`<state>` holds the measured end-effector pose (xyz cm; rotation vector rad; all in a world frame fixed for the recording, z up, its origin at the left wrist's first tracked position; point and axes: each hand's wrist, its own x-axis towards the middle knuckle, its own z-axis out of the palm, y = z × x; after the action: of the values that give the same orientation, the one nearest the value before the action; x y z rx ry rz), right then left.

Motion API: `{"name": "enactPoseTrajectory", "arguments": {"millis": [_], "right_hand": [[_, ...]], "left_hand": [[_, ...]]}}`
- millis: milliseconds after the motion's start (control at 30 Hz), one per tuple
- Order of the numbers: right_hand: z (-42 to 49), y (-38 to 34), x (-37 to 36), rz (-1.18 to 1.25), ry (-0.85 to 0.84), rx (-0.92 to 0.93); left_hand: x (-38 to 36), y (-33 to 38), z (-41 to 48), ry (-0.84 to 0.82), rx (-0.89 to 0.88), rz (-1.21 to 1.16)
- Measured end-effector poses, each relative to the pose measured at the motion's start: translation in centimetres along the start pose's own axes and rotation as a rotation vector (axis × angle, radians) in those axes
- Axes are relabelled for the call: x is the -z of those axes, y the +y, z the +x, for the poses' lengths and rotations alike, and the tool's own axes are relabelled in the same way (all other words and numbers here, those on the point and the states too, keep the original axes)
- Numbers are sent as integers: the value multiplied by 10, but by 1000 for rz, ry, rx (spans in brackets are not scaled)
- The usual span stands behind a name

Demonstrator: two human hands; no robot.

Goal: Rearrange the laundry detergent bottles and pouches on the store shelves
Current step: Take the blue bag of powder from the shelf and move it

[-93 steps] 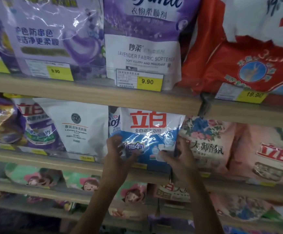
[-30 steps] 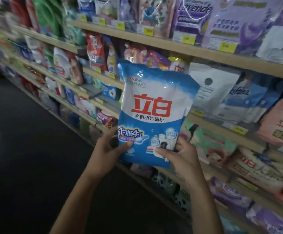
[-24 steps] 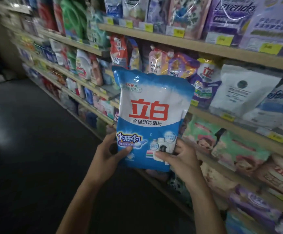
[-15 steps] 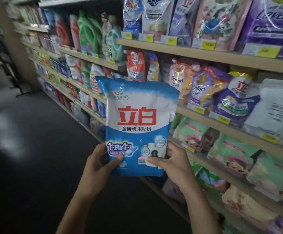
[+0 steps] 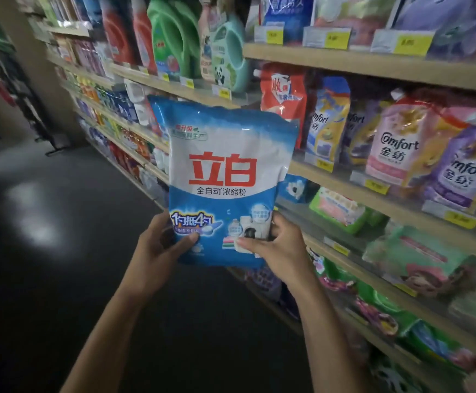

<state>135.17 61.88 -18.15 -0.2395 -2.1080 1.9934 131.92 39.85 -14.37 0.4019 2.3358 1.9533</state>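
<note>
The pouch (image 5: pixel 225 177) is off the shelf! Three seconds back it sits wedged in a row of bags with both hands just closing on it. Now it hangs in the open over the dark floor (image 5: pixel 47 236), in front of the shelves (image 5: pixel 373 70) and, as far as I can tell, touching none of them.

The left hand (image 5: pixel 160 246) grips the lower left corner, thumb pressed across the front, the other fingers wrapped behind out of sight. The right hand (image 5: pixel 280 246) pinches the lower right corner the same way, thumb on the print. That hold hasn't shifted in the last second, only the backdrop has. The view swings left down the aisle, a green bottle (image 5: pixel 171 38) slides in up top, and a pink bag (image 5: pixel 395 150) comes in at right.

My read is that the pick is done and this is the carry, heading for a new slot further along. I can't make out which gap.

The pouch itself faces us, nearly upright, its top leaning a touch left. It has blue bands top and bottom, a white middle with big red characters, and a washing machine pictured low on the right. It is glossy, plump and slightly crinkled, soft enough to sag if held by one corner.
</note>
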Motion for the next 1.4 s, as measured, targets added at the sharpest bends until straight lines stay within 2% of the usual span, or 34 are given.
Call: {"name": "enactPoseTrajectory", "arguments": {"millis": [200, 533, 633, 900, 1200, 1400], "right_hand": [[60, 15, -55, 27, 91, -45], [120, 88, -142, -11, 400, -163], [147, 116, -142, -40, 484, -179], [226, 190, -104, -126, 530, -147], [242, 276, -54, -132, 577, -200], [254, 304, -21, -159, 591, -246]], "left_hand": [[45, -34, 86, -89, -3, -29], [99, -143, 218, -314, 25, -37], [84, -177, 259, -388, 6, -44], [22, -260, 348, -507, -3, -92], [-58, -334, 377, -619, 103, -112], [-103, -357, 395, -672, 151, -139]]}}
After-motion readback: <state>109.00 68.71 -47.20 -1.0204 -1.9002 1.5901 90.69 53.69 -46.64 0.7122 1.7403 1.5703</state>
